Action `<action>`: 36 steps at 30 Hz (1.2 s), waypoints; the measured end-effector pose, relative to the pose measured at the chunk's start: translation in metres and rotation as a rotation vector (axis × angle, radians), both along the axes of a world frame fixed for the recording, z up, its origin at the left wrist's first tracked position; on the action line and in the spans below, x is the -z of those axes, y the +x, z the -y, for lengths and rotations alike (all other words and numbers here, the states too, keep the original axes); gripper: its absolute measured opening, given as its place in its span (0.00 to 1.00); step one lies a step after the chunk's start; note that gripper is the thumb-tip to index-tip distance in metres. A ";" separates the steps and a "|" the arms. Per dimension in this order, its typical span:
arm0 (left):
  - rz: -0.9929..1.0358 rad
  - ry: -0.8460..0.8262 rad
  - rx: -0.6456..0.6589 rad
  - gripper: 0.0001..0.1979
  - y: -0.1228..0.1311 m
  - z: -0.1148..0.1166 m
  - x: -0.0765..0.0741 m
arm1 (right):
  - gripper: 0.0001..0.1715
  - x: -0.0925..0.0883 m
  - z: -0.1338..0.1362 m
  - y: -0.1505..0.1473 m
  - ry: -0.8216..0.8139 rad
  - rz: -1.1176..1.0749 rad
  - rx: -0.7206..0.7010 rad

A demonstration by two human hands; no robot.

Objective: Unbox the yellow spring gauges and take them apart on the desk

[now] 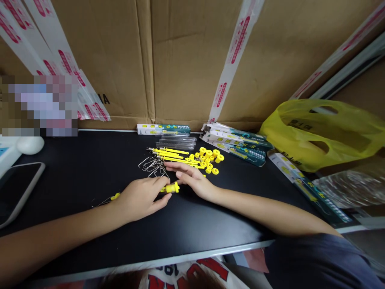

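Note:
My left hand (144, 198) is closed around a tube with a yellow cap (172, 188); the cap end points right, and a yellow piece with a wire hook (115, 196) sticks out past the wrist. Just right of the cap is my right hand (195, 181), fingers stretched apart above the table, nothing visible between them. Beyond the hands lie bent metal hooks (153, 165), yellow strips (171, 154) with springs, several round yellow caps (208, 154) and a few clear tubes (176, 142).
Printed boxes (234, 140) are stacked at the back, with another box (164, 129) to their left and one (306, 186) at the right. A yellow plastic bag (288, 140) sits back right. A phone (19, 190) lies at the left. Cardboard (186, 60) stands behind the black table (210, 230).

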State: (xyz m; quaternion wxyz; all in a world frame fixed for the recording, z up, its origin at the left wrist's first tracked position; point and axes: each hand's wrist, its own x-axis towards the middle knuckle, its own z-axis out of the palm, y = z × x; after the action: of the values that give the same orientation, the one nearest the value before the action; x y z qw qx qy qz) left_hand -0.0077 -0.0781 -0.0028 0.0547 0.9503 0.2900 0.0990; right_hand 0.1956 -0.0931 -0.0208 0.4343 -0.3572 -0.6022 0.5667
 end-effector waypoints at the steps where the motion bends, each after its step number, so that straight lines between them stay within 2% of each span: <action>1: 0.013 0.028 0.008 0.09 0.000 -0.001 0.002 | 0.18 0.001 0.001 0.000 0.051 0.025 0.035; 5: 0.078 0.157 0.044 0.08 -0.002 -0.005 0.008 | 0.12 0.003 0.006 0.000 0.275 0.183 0.145; 7: 0.097 0.229 0.057 0.08 -0.002 -0.005 0.010 | 0.12 0.004 0.008 0.002 0.368 0.294 0.135; 10: 0.107 0.335 0.089 0.08 -0.002 -0.005 0.011 | 0.18 0.004 0.010 0.007 0.472 0.437 0.106; 12: 0.102 0.380 0.115 0.09 -0.002 -0.005 0.010 | 0.17 0.004 0.012 0.011 0.503 0.480 0.102; 16: 0.095 0.396 0.140 0.09 -0.001 -0.005 0.012 | 0.12 0.003 0.016 0.015 0.485 0.502 0.109; 36: 0.106 0.356 0.128 0.10 0.000 -0.010 0.012 | 0.10 0.007 0.014 0.019 0.368 0.366 0.115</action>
State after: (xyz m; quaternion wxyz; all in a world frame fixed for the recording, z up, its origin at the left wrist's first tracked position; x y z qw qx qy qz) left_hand -0.0078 -0.0686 -0.0144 -0.0928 0.9549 0.2038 0.1948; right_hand 0.2141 -0.1069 -0.0276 0.4074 -0.4022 -0.7423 0.3482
